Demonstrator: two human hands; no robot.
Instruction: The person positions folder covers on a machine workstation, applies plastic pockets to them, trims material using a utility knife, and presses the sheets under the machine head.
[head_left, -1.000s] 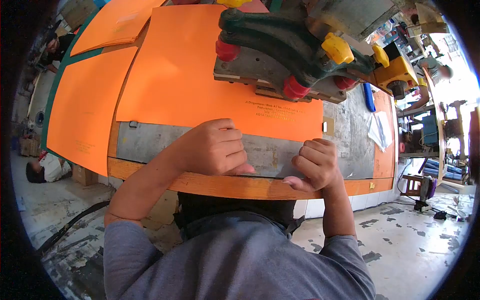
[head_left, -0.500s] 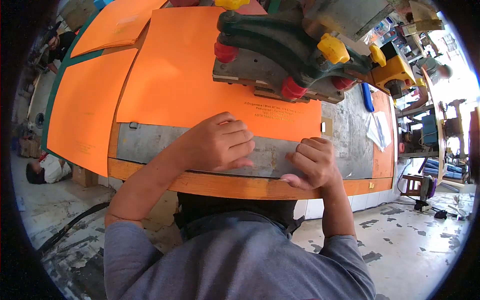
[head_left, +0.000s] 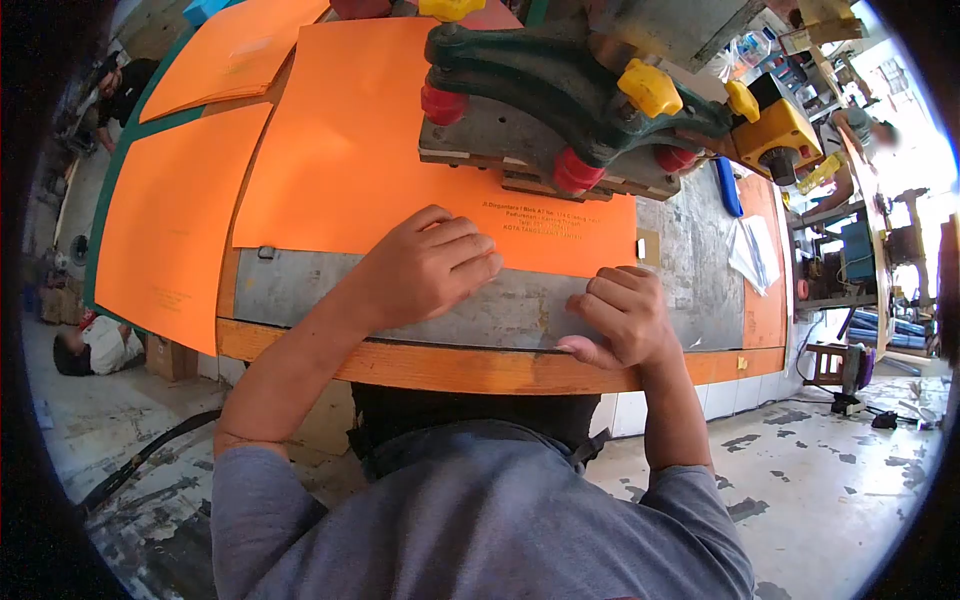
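An orange printed sheet (head_left: 340,160) lies on the grey metal bed (head_left: 310,290) of a press, with dark lettering near its lower right edge. My left hand (head_left: 430,268) rests over the sheet's lower edge, its fingers curled in and its thumb hidden; nothing shows in it. Just off the sheet's lower right corner is my right hand (head_left: 622,315), fingers curled into the palm and thumb pointing left, with nothing visible in it. Above the sheet's right part stands the dark green press head (head_left: 540,85), its plate (head_left: 480,150) partly covering the paper.
Printed orange sheets (head_left: 170,220) lie to the left, with a stack (head_left: 225,60) behind them. Yellow knobs (head_left: 650,88) and red knobs (head_left: 577,170) stick out from the press. A yellow switch box (head_left: 775,130) sits right. A wooden edge (head_left: 480,368) borders the bed. Other people are in the background.
My left thumb has drawn in under the hand and out of sight. My right hand keeps nearly the same curled pose. The sheet and press look unmoved; the view has shifted slightly.
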